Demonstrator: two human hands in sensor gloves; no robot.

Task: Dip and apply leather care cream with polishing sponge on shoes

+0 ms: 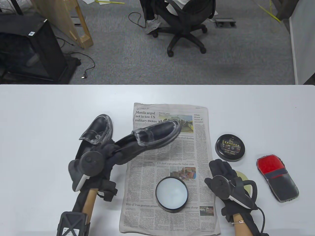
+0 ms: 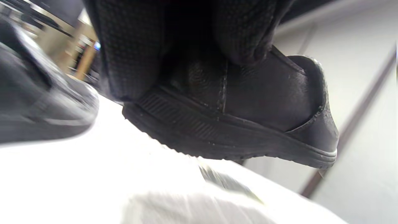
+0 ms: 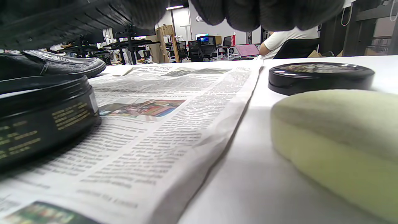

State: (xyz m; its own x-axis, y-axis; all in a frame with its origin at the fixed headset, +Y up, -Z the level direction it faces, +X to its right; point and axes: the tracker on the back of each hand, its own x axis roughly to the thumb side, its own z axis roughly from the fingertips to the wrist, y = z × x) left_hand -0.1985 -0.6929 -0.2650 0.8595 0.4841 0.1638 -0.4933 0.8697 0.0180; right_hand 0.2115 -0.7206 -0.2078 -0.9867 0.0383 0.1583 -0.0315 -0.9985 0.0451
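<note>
1. Table view: the left hand grips a black shoe at its heel end, fingers curled into the opening; the shoe is raised at a slant, toe over the upper part of the newspaper.
2. The left wrist view shows gloved fingers wrapped over the back of that shoe, its ridged sole clear of the white table.
3. A second black shoe lies on the table just left of the paper.
4. The right hand is spread flat, fingers straight, holding nothing, above the pale yellow-green sponge, which lies just right of the paper's edge. Contact with the sponge cannot be told.
5. The open cream tin sits on the lower part of the paper; its black lid rests on the table beyond the sponge.
6. A red-and-black polishing mitt lies at far right.
</note>
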